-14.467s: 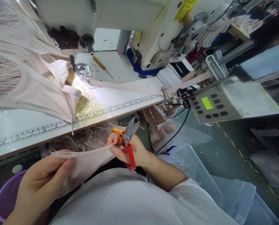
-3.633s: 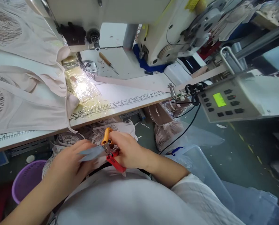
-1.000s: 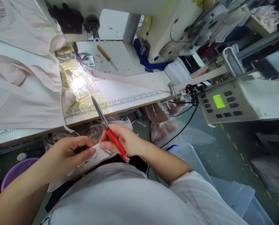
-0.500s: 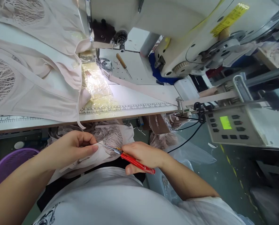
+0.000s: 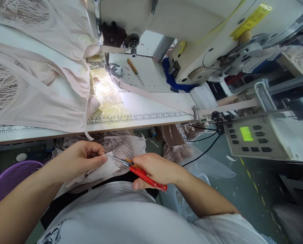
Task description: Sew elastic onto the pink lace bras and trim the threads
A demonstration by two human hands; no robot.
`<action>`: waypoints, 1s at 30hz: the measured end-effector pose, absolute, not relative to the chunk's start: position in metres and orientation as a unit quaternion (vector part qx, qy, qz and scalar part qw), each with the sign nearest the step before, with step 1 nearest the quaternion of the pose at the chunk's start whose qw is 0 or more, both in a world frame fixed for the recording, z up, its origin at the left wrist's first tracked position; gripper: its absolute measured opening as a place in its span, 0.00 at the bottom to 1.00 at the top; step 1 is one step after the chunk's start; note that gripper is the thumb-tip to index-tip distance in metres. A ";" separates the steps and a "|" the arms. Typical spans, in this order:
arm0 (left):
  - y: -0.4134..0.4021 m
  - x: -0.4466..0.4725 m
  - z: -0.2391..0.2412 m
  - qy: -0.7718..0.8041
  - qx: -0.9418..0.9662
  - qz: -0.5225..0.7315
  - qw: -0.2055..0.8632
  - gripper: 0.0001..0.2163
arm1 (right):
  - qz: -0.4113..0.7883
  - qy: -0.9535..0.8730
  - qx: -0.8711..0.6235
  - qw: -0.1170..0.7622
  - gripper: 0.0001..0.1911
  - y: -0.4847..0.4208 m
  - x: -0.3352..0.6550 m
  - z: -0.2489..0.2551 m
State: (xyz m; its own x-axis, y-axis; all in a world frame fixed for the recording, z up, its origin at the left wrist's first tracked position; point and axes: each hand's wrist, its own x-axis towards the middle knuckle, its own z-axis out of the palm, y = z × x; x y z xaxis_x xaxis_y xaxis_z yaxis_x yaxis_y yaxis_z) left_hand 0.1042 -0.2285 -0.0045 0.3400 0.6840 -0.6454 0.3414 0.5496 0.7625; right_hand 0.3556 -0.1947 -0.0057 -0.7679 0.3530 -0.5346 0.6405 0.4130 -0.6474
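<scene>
My left hand [image 5: 86, 156] is closed in a pinch on the edge of a pale beige lace garment [image 5: 124, 149] over my lap. A white strip of cloth [image 5: 109, 166] hangs by the fingertips. My right hand [image 5: 153, 169] is wrapped round red-handled scissors [image 5: 145, 178], its thumb lying below the handle. The slim blades point left and reach my left fingertips; whether they are apart I cannot tell. A small orange-yellow part shows by the right fingers. Much of the garment is hidden behind my left hand and forearm.
Above my hands runs the table edge with a printed ruler [image 5: 141, 117]. More beige garments [image 5: 39, 98] lie at left. A sewing machine [image 5: 192, 23], a wooden-handled awl [image 5: 134, 69] and a control box [image 5: 258, 135] stand beyond. A purple basket [image 5: 16, 173] sits low left.
The scissors and my right hand have shifted very slightly left, the handle tilting a little. My left hand keeps its pinch in nearly the same place.
</scene>
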 end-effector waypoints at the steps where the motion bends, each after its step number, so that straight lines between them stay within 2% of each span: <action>1: -0.229 0.104 -0.004 0.561 0.459 0.126 0.677 0.16 | -0.452 0.822 0.307 0.161 0.28 -0.195 0.355 -0.005; 11: -0.229 0.100 -0.005 0.541 0.473 0.125 0.684 0.15 | -0.535 0.752 0.377 0.074 0.31 -0.206 0.357 -0.019; 16: -0.229 0.103 -0.001 0.556 0.481 0.115 0.668 0.15 | -0.517 0.739 0.429 -0.055 0.33 -0.212 0.355 -0.017; 19: -0.228 0.105 -0.002 0.563 0.495 0.120 0.651 0.15 | -0.529 0.714 0.446 -0.106 0.30 -0.217 0.342 -0.013; 22: -0.228 0.104 -0.006 0.564 0.525 0.119 0.626 0.15 | -0.527 0.723 0.434 -0.107 0.22 -0.221 0.323 -0.016; 24: -0.231 0.102 -0.010 0.572 0.572 0.121 0.576 0.16 | -0.507 0.748 0.412 -0.113 0.19 -0.222 0.312 -0.019; 27: -0.245 0.098 -0.015 0.588 0.680 0.175 0.401 0.18 | -0.500 0.754 0.384 -0.183 0.17 -0.219 0.305 -0.014; 30: -0.268 0.098 -0.021 0.559 0.781 0.222 0.167 0.33 | -0.538 0.692 0.385 -0.289 0.12 -0.211 0.310 0.005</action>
